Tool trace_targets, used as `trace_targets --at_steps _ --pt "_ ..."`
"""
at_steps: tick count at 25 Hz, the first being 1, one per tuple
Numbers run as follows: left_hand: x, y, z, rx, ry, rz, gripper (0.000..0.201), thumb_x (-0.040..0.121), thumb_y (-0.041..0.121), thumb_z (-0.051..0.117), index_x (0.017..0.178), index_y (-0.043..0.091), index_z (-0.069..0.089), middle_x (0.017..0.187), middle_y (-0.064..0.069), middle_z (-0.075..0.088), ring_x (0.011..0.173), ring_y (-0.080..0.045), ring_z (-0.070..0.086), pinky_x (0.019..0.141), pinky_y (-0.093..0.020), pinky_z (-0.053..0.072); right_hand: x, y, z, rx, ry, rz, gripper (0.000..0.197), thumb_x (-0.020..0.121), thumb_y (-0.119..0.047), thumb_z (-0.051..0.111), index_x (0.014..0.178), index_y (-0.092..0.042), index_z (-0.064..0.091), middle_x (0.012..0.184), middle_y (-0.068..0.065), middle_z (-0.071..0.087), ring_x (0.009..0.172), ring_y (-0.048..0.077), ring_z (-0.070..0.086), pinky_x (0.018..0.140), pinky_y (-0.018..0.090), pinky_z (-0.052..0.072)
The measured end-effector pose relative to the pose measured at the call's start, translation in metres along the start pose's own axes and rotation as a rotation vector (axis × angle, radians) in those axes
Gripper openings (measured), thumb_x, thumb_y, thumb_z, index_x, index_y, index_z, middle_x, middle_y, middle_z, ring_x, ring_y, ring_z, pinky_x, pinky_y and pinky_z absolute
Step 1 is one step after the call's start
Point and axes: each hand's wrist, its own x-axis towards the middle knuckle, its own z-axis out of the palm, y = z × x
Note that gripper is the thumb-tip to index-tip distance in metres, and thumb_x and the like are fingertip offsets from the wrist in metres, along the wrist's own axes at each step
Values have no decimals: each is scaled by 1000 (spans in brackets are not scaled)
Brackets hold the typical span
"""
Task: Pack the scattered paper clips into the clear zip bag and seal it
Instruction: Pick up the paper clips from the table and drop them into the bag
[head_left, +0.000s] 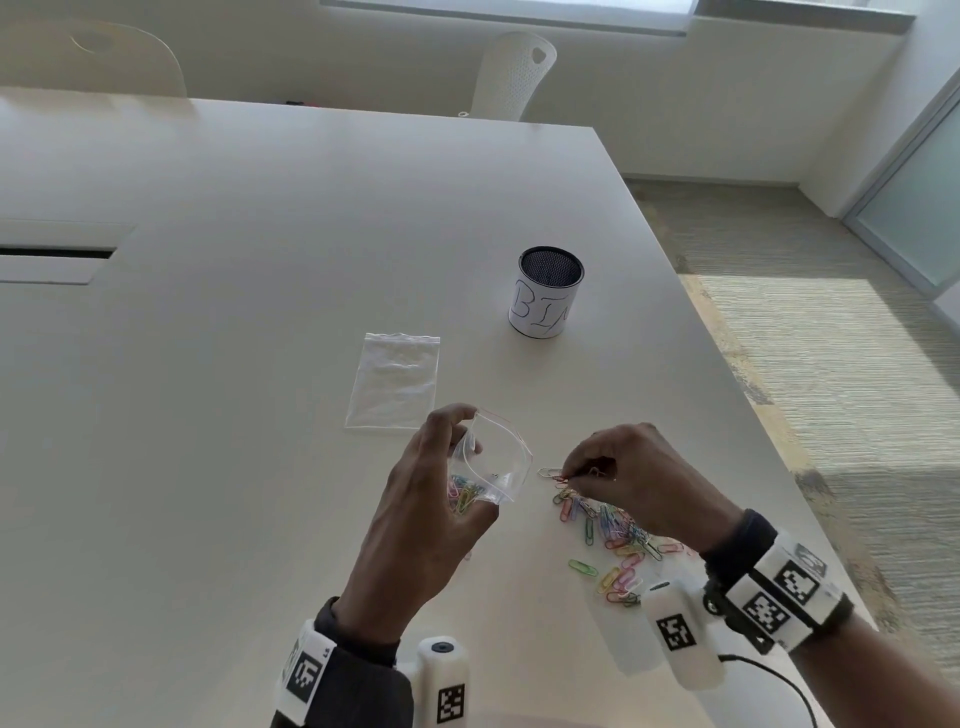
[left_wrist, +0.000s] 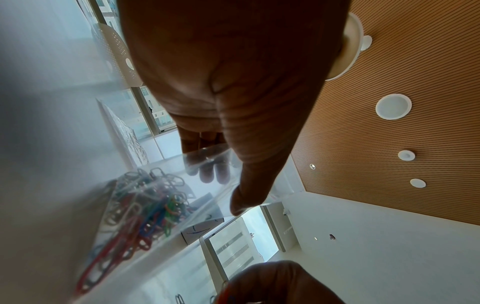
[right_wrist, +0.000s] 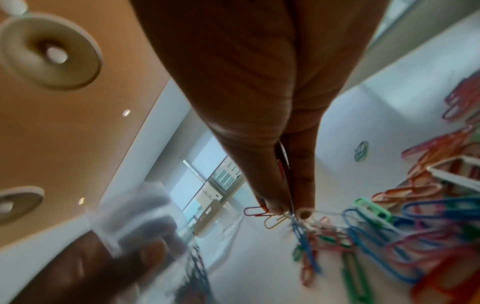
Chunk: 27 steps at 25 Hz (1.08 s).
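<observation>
My left hand (head_left: 441, 483) holds a small clear zip bag (head_left: 501, 460) upright with its mouth open; several coloured paper clips (head_left: 464, 496) lie in its bottom. In the left wrist view the thumb (left_wrist: 249, 185) presses the bag wall (left_wrist: 182, 185) and the clips (left_wrist: 145, 211) show through it. My right hand (head_left: 582, 475) is low over the table to the right, thumb and fingertips pinching paper clips (right_wrist: 285, 214) at the far end of a scattered coloured pile (head_left: 618, 540).
A second, flat clear zip bag (head_left: 395, 384) lies on the white table (head_left: 234, 364) just beyond my left hand. A mesh cup labelled "BIN" (head_left: 548, 293) stands further back right. The table's right edge runs close to the clip pile.
</observation>
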Motion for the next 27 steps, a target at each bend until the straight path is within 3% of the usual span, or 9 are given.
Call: trace_targets --at_steps 5,8,12,15,18,22,25,27 --pt "1 0 1 -15 -1 1 68 83 13 79 135 39 43 114 17 58 100 -4 59 77 -6 43 -5 -21 -28 407 19 60 15 84 -5 83 98 -10 83 86 6 83 83 21 80 86 31 64" --pt "0 1 2 -20 -2 4 68 83 14 78 135 39 42 114 18 57 102 -2 57 79 -14 45 -7 -46 -41 549 54 48 16 84 -2 82 99 -7 82 88 10 83 83 24 80 82 28 63" --pt "0 1 2 -16 1 6 68 83 16 79 135 39 42 115 16 58 103 -5 60 79 -16 45 -4 -82 -44 607 97 -36 16 83 -3 81 99 -7 82 87 10 83 82 24 80 82 28 64" --pt "0 1 1 -8 9 5 67 82 15 77 134 39 43 113 17 57 100 -4 59 76 -11 44 2 -100 -35 542 112 -79 14 84 -5 83 97 -9 83 84 8 83 81 24 80 86 34 65" --pt "-1 1 -1 -12 14 -9 69 80 14 76 135 39 43 114 16 59 102 -6 60 76 -6 42 6 -108 -23 347 137 -95 11 84 -8 85 92 -16 85 77 -2 81 73 13 79 79 35 65" --pt "-2 0 0 -19 12 -19 71 79 14 76 136 41 42 117 16 60 101 -7 61 76 -13 45 5 -112 -15 186 131 -114 12 88 -10 82 92 -22 84 76 -5 80 70 15 76 72 40 62" --pt "-2 0 -1 -26 16 -12 70 80 13 76 134 41 42 114 17 59 100 -4 61 75 -8 43 5 -115 -19 165 129 -115 15 89 -9 81 98 -20 85 83 -9 82 76 -1 76 77 26 63" --pt "-1 0 -1 -27 15 -3 69 80 12 76 134 39 43 113 16 59 100 -5 61 77 -9 44 4 -118 -21 171 136 -129 16 89 -8 81 99 -19 85 84 -10 82 77 -5 76 77 17 62"
